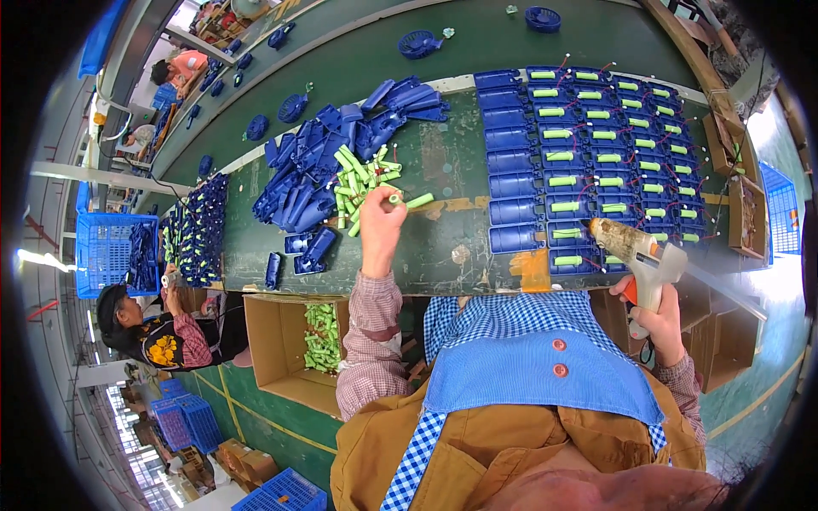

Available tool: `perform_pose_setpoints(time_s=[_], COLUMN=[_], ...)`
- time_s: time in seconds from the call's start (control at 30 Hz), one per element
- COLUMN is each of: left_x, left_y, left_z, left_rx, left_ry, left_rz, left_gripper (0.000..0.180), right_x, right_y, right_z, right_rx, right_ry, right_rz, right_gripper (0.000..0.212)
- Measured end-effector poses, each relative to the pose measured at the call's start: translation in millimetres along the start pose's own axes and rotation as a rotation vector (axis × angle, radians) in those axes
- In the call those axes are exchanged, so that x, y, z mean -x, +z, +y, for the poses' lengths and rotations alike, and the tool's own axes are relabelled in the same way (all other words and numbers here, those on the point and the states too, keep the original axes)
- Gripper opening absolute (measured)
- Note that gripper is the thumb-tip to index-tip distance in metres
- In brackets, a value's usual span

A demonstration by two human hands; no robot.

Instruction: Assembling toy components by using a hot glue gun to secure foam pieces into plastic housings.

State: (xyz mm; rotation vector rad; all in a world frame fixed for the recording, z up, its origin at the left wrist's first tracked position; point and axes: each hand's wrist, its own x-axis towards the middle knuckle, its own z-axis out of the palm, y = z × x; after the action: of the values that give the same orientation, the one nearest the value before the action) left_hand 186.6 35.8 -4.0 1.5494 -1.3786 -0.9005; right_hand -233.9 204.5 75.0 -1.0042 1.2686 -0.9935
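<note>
My left hand (pixel 381 228) is closed at the near side of a pile of light green batteries (pixel 356 170). Its fingertips pinch one green battery (pixel 395 198), seen nearly end-on. Beside it another battery (pixel 420 201) lies loose on the table. In my right hand (pixel 662 317) is a white hot glue gun (pixel 654 271) with an orange trigger, its stained nozzle pointing left over the near rows. Those rows are blue plastic housings (pixel 511 187), laid side by side, many with a green battery and thin red wires.
Loose blue plastic shells (pixel 328 153) are heaped beyond the batteries. Under the table edge stands a cardboard box (pixel 281 341) with more batteries. A conveyor belt (pixel 366 60) carries round blue parts (pixel 419 44). At the left a co-worker (pixel 162 328) works near a blue crate (pixel 106 247).
</note>
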Motion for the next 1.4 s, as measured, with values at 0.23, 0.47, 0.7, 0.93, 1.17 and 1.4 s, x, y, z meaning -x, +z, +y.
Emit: perform_pose_setpoints(time_s=[0.23, 0.47, 0.7, 0.93, 1.17, 1.4], left_x=[6.8, -4.9, -33.9, -81.3, -144.8, -191.0], left_y=[-33.1, -19.3, 12.6, 48.8, 93.9, 138.0], left_z=[13.0, 3.2, 21.2, 39.4, 41.1, 43.5], left_rx=[0.645, 0.890, 0.869, 0.724, 0.529, 0.414], left_ry=[-0.085, -0.083, -0.101, -0.076, -0.047, 0.003], left_rz=[0.013, -0.026, -0.063, -0.187, -0.191, -0.102], left_gripper=[0.017, 0.017, 0.012, 0.017, 0.010, 0.013], right_x=[-21.5, -36.9, -95.0, -191.2, -281.9, -319.0], right_y=[-1.2, 4.7, 6.9, 18.9, 32.8, 42.2], right_z=[-10.6, -32.4, -68.6, -94.5, -72.8, -49.7], right_rx=[0.051, 0.062, 0.090, 0.166, 0.103, 0.077], right_ry=[0.008, 0.008, -0.042, -0.214, -0.206, -0.146], right_rz=[-0.056, -0.063, -0.186, -0.248, -0.280, -0.293], right_gripper=[0.048, 0.050, 0.052, 0.043, 0.051, 0.044])
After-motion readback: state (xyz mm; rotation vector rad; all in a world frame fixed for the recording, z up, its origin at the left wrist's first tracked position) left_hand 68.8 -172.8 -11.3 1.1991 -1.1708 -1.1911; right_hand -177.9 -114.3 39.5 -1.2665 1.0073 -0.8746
